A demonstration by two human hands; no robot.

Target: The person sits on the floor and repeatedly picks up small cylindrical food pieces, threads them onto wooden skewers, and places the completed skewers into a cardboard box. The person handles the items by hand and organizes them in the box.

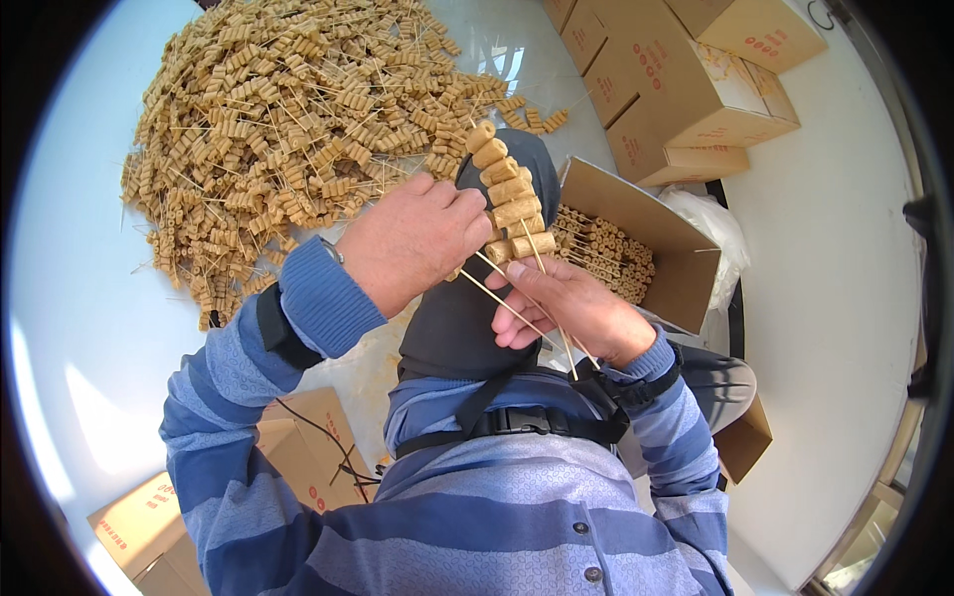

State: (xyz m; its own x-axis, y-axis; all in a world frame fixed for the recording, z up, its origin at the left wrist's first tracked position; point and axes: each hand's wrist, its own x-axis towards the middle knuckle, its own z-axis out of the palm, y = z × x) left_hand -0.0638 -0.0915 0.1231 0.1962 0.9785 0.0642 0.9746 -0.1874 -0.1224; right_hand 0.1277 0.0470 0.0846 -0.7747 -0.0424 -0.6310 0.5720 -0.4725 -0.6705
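My left hand (417, 231) is curled around skewered rolls, which its fingers mostly hide; thin sticks come out below it. Palm up, my right hand (574, 298) holds the bare ends of skewers under its thumb, with other fingers spread. Above it, skewers of tan, hollow food rolls (516, 212) point away from me, side by side and partly overlapping. The thin wooden sticks (548, 283) cross over my right palm towards my waist. Both hands are close together over my dark-trousered leg (462, 328).
A large heap of similar skewers (298, 127) lies on the pale surface ahead and left. To the right, an uncovered cardboard box (671, 246) holds stacked skewers (604, 253). Closed cartons (671, 82) are piled behind it. Further cartons (305, 447) and a black cable (328, 439) lie at lower left.
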